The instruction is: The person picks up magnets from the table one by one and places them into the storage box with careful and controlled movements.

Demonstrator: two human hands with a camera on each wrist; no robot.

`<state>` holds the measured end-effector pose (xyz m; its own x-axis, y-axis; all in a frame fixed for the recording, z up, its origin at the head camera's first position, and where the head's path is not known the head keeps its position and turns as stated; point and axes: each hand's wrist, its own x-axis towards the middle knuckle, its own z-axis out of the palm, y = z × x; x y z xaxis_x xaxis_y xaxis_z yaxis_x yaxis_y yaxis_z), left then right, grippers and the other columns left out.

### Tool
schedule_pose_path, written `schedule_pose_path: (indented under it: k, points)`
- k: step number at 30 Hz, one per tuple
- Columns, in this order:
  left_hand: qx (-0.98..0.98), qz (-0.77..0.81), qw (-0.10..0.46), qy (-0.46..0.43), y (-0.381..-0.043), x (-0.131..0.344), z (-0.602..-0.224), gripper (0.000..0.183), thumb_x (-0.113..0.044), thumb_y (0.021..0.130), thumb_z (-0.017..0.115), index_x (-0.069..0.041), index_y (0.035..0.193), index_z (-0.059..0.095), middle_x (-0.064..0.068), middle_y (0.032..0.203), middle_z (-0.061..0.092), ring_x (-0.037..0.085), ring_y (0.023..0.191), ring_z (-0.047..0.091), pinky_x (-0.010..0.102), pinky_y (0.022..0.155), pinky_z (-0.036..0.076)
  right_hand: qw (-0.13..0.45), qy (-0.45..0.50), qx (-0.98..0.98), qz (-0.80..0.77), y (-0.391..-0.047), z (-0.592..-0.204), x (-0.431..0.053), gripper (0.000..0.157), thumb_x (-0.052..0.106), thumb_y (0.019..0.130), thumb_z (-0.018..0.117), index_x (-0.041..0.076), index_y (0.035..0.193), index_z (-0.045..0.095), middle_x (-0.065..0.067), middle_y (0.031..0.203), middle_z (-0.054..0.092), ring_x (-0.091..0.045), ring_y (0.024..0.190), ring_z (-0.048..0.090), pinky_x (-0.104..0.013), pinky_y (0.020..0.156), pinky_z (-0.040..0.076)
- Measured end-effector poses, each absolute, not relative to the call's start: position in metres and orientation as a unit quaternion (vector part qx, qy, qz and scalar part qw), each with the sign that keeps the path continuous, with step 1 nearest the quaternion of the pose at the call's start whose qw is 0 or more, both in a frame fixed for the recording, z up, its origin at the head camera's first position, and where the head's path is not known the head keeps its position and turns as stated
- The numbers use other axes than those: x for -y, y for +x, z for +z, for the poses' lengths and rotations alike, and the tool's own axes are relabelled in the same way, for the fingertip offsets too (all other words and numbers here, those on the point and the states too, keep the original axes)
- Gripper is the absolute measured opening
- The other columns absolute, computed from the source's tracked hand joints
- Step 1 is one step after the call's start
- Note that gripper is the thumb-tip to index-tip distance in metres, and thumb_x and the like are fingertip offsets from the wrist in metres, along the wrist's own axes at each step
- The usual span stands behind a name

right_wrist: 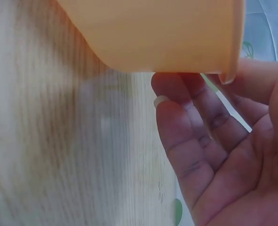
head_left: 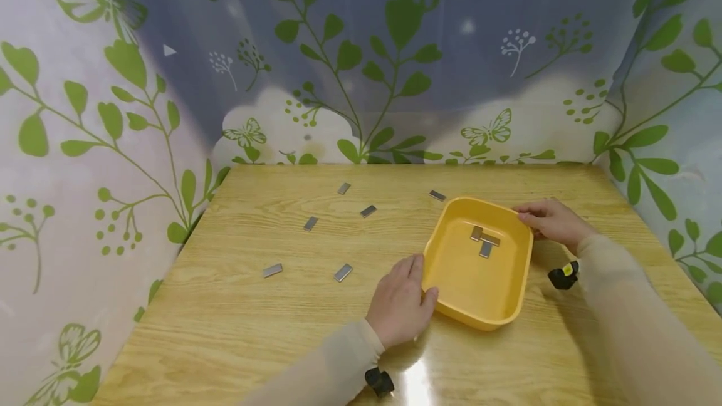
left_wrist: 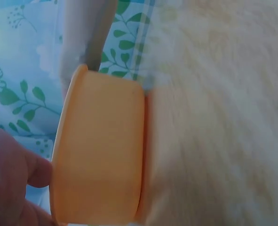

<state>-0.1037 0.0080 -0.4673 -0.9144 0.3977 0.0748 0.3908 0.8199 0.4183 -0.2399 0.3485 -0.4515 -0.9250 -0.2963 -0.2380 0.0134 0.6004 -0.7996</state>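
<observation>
A yellow plastic tray, with rounded corners and a raised rim, is at the right of the table. Three small rectangular metallic pieces lie inside it, close together towards the far side. My left hand holds the tray's left rim near the front corner. At the far right corner, my right hand grips the rim. In the right wrist view its thumb is at the lip, while the fingers bend outside the wall. Whether the tray's base touches the table everywhere, I cannot tell.
Several similar grey pieces lie scattered on the wooden table, left of and beyond the tray. One piece is close to the tray's far left corner; another is left of my left hand. Leaf-patterned curtains border the table's back and sides.
</observation>
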Motion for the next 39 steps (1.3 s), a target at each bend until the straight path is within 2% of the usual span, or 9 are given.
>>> schedule_pose_path:
  k: [7, 13, 16, 20, 25, 30, 33, 36, 39]
  points:
    - [-0.949, 0.208, 0.022, 0.235, -0.114, 0.011, -0.465, 0.059, -0.035, 0.102, 0.039, -0.003, 0.150, 0.028, 0.010, 0.153, 0.032, 0.027, 0.141, 0.028, 0.047, 0.111, 0.027, 0.189, -0.072, -0.877, -0.436, -0.229, -0.449, -0.348, 0.052, 0.028, 0.103, 0.046, -0.003, 0.144, 0.038, -0.027, 0.130, 0.052, -0.023, 0.101, 0.062, -0.039, 0.083, 0.053]
    - [-0.938, 0.221, 0.075, 0.257, -0.130, 0.032, -0.457, 0.055, -0.029, 0.104, 0.036, -0.006, 0.152, 0.023, 0.007, 0.157, 0.023, 0.025, 0.145, 0.018, 0.053, 0.113, 0.018, 0.184, -0.108, -0.900, -0.381, -0.213, -0.440, -0.338, 0.043, 0.011, 0.099, 0.047, -0.011, 0.136, 0.043, -0.019, 0.106, 0.065, -0.021, 0.081, 0.062, -0.037, 0.075, 0.055]
    - [-0.925, 0.246, 0.098, 0.272, -0.141, 0.043, -0.456, 0.053, -0.024, 0.105, 0.034, -0.006, 0.152, 0.019, 0.009, 0.156, 0.025, 0.026, 0.143, 0.021, 0.049, 0.113, 0.021, 0.176, -0.122, -0.915, -0.343, -0.203, -0.437, -0.332, 0.041, 0.006, 0.096, 0.047, -0.014, 0.132, 0.047, -0.015, 0.099, 0.067, -0.018, 0.076, 0.061, -0.034, 0.068, 0.053]
    - [-0.914, 0.274, 0.100, 0.284, -0.155, 0.057, -0.458, 0.049, -0.016, 0.105, 0.034, -0.002, 0.151, 0.021, 0.014, 0.141, 0.040, 0.027, 0.124, 0.040, 0.040, 0.100, 0.037, 0.175, -0.135, -0.916, -0.336, -0.187, -0.435, -0.320, 0.036, 0.002, 0.093, 0.048, -0.015, 0.124, 0.052, -0.016, 0.097, 0.068, -0.018, 0.075, 0.062, -0.033, 0.064, 0.052]
    - [-0.912, 0.314, 0.073, 0.255, -0.172, 0.067, -0.460, 0.044, -0.011, 0.104, 0.040, 0.004, 0.145, 0.035, 0.015, 0.118, 0.055, 0.024, 0.097, 0.049, 0.037, 0.081, 0.042, 0.143, -0.132, -0.932, -0.305, -0.162, -0.438, -0.305, 0.028, 0.004, 0.088, 0.051, -0.011, 0.111, 0.059, -0.008, 0.085, 0.066, -0.016, 0.066, 0.057, -0.031, 0.057, 0.049]
    - [-0.908, 0.369, 0.058, 0.188, -0.184, 0.068, -0.463, 0.037, -0.011, 0.102, 0.046, 0.001, 0.137, 0.050, 0.017, 0.122, 0.060, 0.020, 0.084, 0.056, 0.032, 0.073, 0.046, 0.108, -0.108, -0.955, -0.256, -0.139, -0.446, -0.290, 0.009, 0.011, 0.087, 0.054, 0.002, 0.085, 0.056, -0.002, 0.068, 0.054, -0.015, 0.056, 0.047, -0.029, 0.050, 0.040]
    - [-0.908, 0.386, 0.055, 0.153, -0.189, 0.067, -0.462, 0.033, -0.013, 0.102, 0.048, -0.001, 0.132, 0.057, 0.015, 0.124, 0.062, 0.019, 0.075, 0.056, 0.029, 0.067, 0.046, 0.112, -0.097, -0.953, -0.263, -0.129, -0.448, -0.284, 0.011, 0.013, 0.087, 0.055, 0.005, 0.080, 0.052, -0.002, 0.066, 0.051, -0.015, 0.056, 0.046, -0.029, 0.050, 0.039]
    - [-0.907, 0.397, 0.049, 0.131, -0.195, 0.066, -0.459, 0.031, -0.013, 0.101, 0.050, -0.001, 0.127, 0.061, 0.013, 0.120, 0.065, 0.020, 0.083, 0.062, 0.031, 0.072, 0.051, 0.111, -0.091, -0.952, -0.271, -0.122, -0.449, -0.278, 0.012, 0.014, 0.087, 0.055, 0.004, 0.080, 0.052, -0.003, 0.065, 0.050, -0.015, 0.056, 0.046, -0.030, 0.050, 0.038]
    - [-0.901, 0.416, 0.059, 0.111, -0.202, 0.067, -0.459, 0.029, -0.014, 0.100, 0.052, -0.002, 0.125, 0.063, 0.010, 0.121, 0.065, 0.021, 0.105, 0.062, 0.032, 0.086, 0.051, 0.112, -0.086, -0.950, -0.279, -0.118, -0.450, -0.272, 0.011, 0.014, 0.086, 0.055, 0.004, 0.081, 0.054, -0.003, 0.065, 0.051, -0.016, 0.055, 0.047, -0.030, 0.049, 0.039]
